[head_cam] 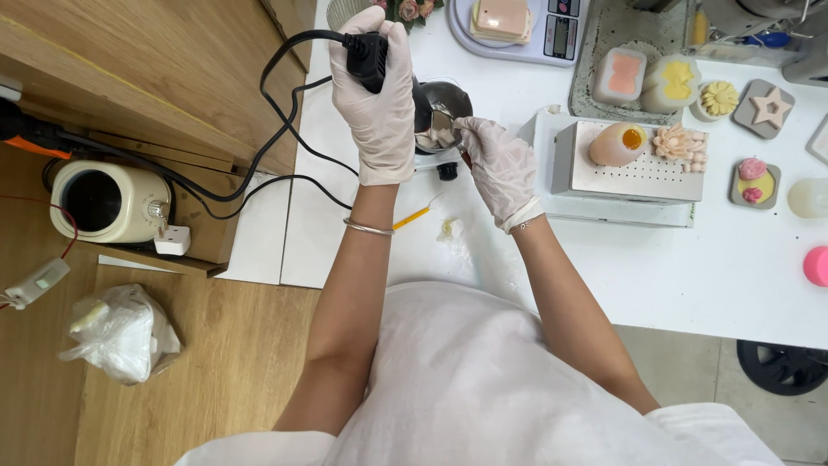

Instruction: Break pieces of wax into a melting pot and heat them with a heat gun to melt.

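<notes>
My left hand (pixel 379 95), in a white glove, is shut on the black handle of a corded tool (pixel 368 56) held over a small steel pot (pixel 442 110) on the white table (pixel 673 267). My right hand (pixel 498 164), also gloved, holds a thin tool at the pot's rim; the tool's tip is hidden by the fingers. Pale lumps show inside the pot. The tool's black cord (pixel 285 129) loops off to the left.
A white block (pixel 638 168) with an egg-shaped candle and a flower candle stands right of the pot. Moulded candles and a scale (pixel 526 26) sit at the back. A cream melting pot (pixel 108 200) and a plastic bag (pixel 121 332) are on wooden surfaces to the left.
</notes>
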